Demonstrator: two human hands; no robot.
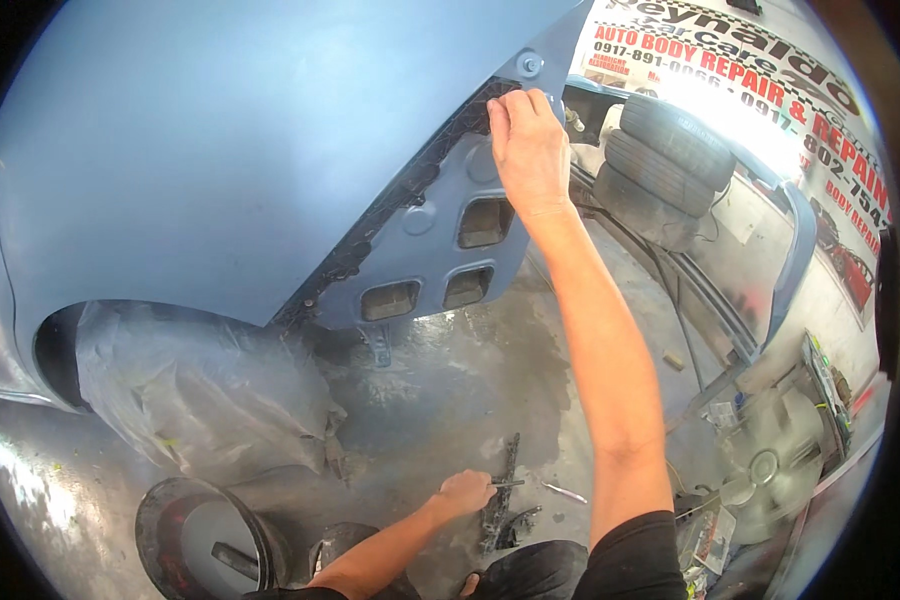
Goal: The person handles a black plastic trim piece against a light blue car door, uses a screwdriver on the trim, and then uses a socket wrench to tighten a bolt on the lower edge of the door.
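Observation:
My right hand (pixel 530 140) is raised with bent fingers closed at the upper end of a jagged black plastic strip (pixel 410 188). This strip runs along the slanted edge of a blue-grey car body panel (pixel 200 150). Beside it lies a recessed inner panel (pixel 420 262) with several rectangular openings; the fingertips are partly hidden. Low down, my left hand (pixel 465 494) is closed around a thin dark rod-like tool (pixel 508 484), whose exact kind I cannot make out. Just beyond that hand, black plastic pieces (pixel 498 518) lie on the floor.
A wheel wrapped in cloudy plastic sheeting (pixel 190 385) stands under the panel. Nearby is a dark bucket (pixel 210 535) of greyish liquid. A thin pen-like object (pixel 566 493) lies on the floor. Stacked tires (pixel 665 165), a blue bumper (pixel 792 265) and a fan (pixel 765 465) stand rightward.

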